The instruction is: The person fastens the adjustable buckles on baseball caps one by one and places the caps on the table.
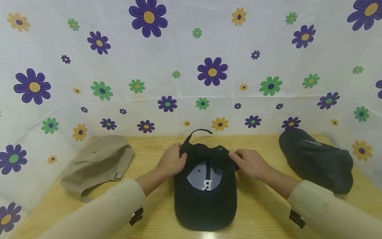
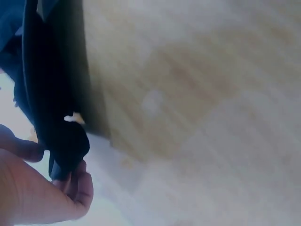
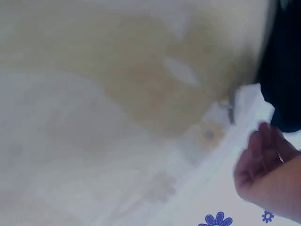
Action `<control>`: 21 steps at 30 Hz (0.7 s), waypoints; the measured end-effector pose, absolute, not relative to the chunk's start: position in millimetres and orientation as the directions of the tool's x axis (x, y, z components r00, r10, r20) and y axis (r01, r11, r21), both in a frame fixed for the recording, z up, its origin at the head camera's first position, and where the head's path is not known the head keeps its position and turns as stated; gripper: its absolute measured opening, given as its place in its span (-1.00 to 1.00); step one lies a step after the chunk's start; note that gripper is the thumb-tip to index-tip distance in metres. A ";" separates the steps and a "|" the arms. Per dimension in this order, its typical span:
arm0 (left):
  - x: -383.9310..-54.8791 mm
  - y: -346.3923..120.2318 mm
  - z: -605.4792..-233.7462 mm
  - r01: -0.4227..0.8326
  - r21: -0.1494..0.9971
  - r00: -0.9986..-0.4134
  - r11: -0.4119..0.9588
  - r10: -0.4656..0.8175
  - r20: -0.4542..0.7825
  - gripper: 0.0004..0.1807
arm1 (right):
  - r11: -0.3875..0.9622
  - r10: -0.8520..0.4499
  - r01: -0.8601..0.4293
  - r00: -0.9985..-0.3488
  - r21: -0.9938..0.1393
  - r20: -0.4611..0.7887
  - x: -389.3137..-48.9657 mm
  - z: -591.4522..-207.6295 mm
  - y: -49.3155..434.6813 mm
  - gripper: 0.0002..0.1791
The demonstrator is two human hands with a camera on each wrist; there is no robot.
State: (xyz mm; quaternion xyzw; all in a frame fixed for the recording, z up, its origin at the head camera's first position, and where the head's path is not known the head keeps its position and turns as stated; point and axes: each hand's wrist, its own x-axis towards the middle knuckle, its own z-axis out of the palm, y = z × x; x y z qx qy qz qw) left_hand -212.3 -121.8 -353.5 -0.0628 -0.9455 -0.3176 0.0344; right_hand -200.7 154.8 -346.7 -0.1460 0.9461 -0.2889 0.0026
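Observation:
A black baseball cap [image 1: 206, 209] is in the middle in the head view, brim toward me. Its pale blue inner panel and a white letter patch show inside the crown. The loose back strap [image 1: 198, 130] curves up at the far end. At the cap's left rear edge my left hand [image 1: 171, 161] pinches the fabric between thumb and curled fingers, also visible in the left wrist view. My right hand [image 1: 251, 163] grips the opposite rear edge with its thumb on top. The right wrist view shows that hand's curled fingers [image 3: 256, 150] beside the dark cap.
A beige cap [image 1: 99, 162] lies on the wooden table [image 1: 143, 205] at the left. Another dark cap [image 1: 316, 162], with light lettering, lies at the right. A white cloth [image 1: 185, 49] printed with flowers hangs behind and along the sides.

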 end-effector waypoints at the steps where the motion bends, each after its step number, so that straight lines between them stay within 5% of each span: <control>1: -214.0 -122.9 -351.9 0.146 0.586 -0.989 0.797 0.099 0.111 -0.52 | 0.789 -0.285 -0.260 -0.957 -0.557 0.043 -205.3 -344.1 152.1 -0.58; 7: -222.3 -127.6 -342.4 0.171 0.556 -0.984 0.813 0.108 0.144 -0.72 | 0.797 -0.287 -0.235 -0.958 -0.556 -0.006 -219.8 -332.3 140.4 -0.73; 21: -227.2 -134.9 -297.5 0.379 0.483 -0.891 0.789 0.172 0.420 -0.76 | 0.816 -0.238 -0.318 -0.946 -0.482 0.220 -219.8 -290.7 151.4 -0.75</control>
